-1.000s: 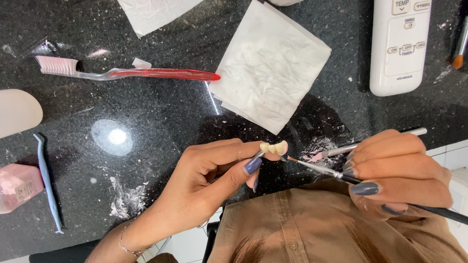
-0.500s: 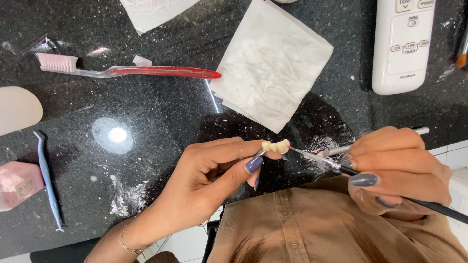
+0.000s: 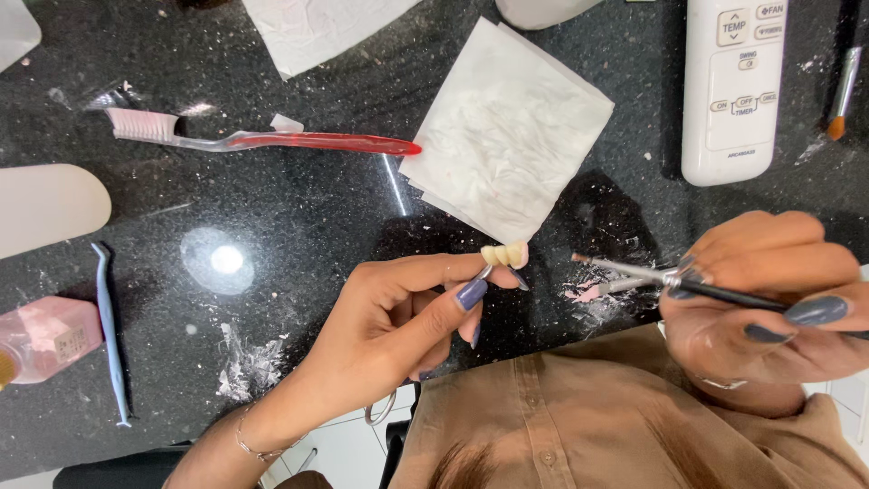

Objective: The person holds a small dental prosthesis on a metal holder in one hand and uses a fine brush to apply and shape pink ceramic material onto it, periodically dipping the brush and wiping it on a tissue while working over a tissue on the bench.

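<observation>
Where the left hand's (image 3: 398, 317) fingers (image 3: 453, 272) pinch shut, they grip a small cream row of teeth (image 3: 504, 255), three or four lobes joined in one piece, held just above the dark speckled bench (image 3: 299, 208) near the lower corner of a white tissue (image 3: 509, 136). Whether the piece sits on a pin or stub cannot be told; the thumb covers its underside. The right hand (image 3: 769, 299) is closed around a thin brush (image 3: 625, 269) with a dark handle and metal ferrule, its tip pointing at the teeth but apart from them; a second slim tool seems to lie beside it, and the two are hard to separate. The brush handle runs off the right edge. Below the tip lies a smear of pinkish-white powder (image 3: 588, 294). Farther out lie a red toothbrush (image 3: 262, 138), a blue pick (image 3: 110, 330), a white remote (image 3: 735, 86) and another brush (image 3: 842, 91), partly cut off at the right. At the left edge a pink bottle (image 3: 45, 340) is cut off; its contents cannot be made out. A white dish (image 3: 50, 206) above it is also cropped. A brown shirt (image 3: 579, 426) fills the bottom.
</observation>
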`<state>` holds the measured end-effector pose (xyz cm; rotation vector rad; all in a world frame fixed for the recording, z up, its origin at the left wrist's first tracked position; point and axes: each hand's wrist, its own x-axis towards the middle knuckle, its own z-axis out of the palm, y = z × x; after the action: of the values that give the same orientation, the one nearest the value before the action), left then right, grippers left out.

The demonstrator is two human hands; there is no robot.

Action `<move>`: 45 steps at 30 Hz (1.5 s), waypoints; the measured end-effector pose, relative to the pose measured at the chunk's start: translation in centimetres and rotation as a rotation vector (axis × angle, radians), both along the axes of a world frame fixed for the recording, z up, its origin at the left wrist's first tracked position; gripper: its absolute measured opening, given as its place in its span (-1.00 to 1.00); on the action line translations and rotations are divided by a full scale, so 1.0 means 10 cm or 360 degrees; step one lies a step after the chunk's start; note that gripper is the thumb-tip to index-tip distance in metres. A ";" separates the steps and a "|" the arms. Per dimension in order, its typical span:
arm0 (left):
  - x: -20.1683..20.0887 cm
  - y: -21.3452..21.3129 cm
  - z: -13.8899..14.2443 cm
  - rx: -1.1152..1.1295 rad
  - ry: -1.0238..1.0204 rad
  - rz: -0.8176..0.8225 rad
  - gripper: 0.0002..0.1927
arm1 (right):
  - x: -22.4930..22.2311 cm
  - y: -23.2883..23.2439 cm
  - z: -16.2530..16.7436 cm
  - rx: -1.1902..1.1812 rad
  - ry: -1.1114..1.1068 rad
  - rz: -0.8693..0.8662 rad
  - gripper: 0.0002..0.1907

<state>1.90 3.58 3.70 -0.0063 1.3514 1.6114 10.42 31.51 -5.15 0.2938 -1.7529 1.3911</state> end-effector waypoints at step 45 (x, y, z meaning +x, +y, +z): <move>-0.20 -0.17 -0.15 0.0139 0.0119 0.0475 -0.69 | -1.23 0.01 0.85 0.1289 -0.0539 0.1050 -0.81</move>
<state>-0.11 1.86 2.19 -0.1006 1.3851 1.9359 -1.86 31.58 3.39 1.2172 -2.6022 1.1027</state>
